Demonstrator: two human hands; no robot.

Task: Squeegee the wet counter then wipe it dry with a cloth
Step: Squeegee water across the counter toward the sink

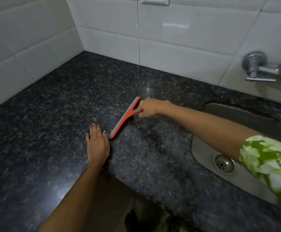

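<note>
Left hand (97, 144) flat on counter (44, 128); right hand (149, 108) grips squeegee (125, 117), handle hidden.

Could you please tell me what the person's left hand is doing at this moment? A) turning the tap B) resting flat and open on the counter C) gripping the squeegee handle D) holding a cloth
B: the left hand lies palm down with fingers spread on the dark counter, beside the squeegee, which the right hand holds.
</note>
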